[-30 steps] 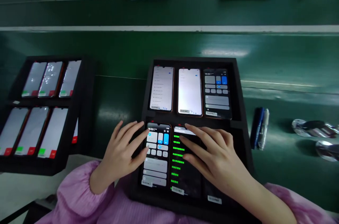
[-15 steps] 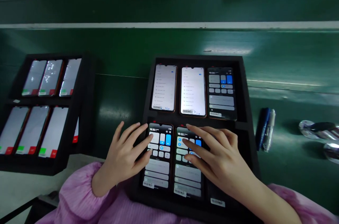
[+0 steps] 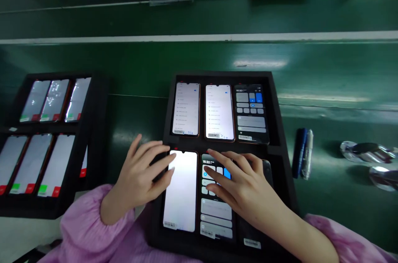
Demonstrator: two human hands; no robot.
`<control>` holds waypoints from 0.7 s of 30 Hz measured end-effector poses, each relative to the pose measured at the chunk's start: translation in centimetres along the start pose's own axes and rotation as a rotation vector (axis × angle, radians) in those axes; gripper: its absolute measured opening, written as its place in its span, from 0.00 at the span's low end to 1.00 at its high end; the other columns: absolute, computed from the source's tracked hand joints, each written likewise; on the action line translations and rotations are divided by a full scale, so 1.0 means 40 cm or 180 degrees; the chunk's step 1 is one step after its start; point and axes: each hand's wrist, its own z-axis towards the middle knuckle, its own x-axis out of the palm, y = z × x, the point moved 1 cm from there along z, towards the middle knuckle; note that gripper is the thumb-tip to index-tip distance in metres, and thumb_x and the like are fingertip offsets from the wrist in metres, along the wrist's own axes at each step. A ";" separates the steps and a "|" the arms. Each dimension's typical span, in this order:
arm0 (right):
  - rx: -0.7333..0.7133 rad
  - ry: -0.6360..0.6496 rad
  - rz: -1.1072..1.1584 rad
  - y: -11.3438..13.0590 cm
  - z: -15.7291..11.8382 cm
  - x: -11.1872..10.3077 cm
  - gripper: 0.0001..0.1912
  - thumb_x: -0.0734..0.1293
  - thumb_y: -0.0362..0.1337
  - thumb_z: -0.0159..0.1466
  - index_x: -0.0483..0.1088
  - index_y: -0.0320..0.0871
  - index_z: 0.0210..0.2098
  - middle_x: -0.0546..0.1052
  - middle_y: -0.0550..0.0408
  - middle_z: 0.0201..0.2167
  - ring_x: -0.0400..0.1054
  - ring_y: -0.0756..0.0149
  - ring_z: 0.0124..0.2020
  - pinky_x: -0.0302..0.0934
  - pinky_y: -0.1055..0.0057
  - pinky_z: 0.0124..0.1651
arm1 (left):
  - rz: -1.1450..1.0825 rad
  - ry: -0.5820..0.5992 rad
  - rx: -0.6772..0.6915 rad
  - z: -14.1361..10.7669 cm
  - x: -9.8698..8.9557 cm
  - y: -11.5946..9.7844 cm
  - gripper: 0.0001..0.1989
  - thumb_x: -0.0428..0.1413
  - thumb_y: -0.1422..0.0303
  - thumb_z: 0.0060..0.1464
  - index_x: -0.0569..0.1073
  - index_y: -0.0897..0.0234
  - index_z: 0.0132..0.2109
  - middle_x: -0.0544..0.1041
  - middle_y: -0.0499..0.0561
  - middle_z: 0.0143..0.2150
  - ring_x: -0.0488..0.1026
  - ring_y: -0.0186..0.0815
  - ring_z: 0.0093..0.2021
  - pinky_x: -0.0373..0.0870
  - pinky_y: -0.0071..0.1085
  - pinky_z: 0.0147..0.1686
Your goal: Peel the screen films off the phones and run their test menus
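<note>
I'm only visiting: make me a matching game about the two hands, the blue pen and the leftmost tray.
1 Left hand
2 Right hand
3 Blue pen
4 Leftmost tray

A Beside a silvery pen
B Holds phones with red blocks onscreen
C At a white-screened phone
D Over a phone showing 16:30

Pairs: 1-C; 2-D; 3-A; 4-B
</note>
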 end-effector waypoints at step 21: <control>0.0976 -0.0338 -0.0586 -0.411 0.177 -0.015 0.23 0.56 0.51 0.77 0.82 0.55 0.52 0.70 0.45 0.68 0.62 0.40 0.61 0.60 0.40 0.53 | -0.0213 0.0030 0.0399 0.276 0.133 -0.005 0.10 0.66 0.63 0.60 0.75 0.62 0.42 0.79 0.54 0.46 0.77 0.45 0.50 0.57 0.62 0.69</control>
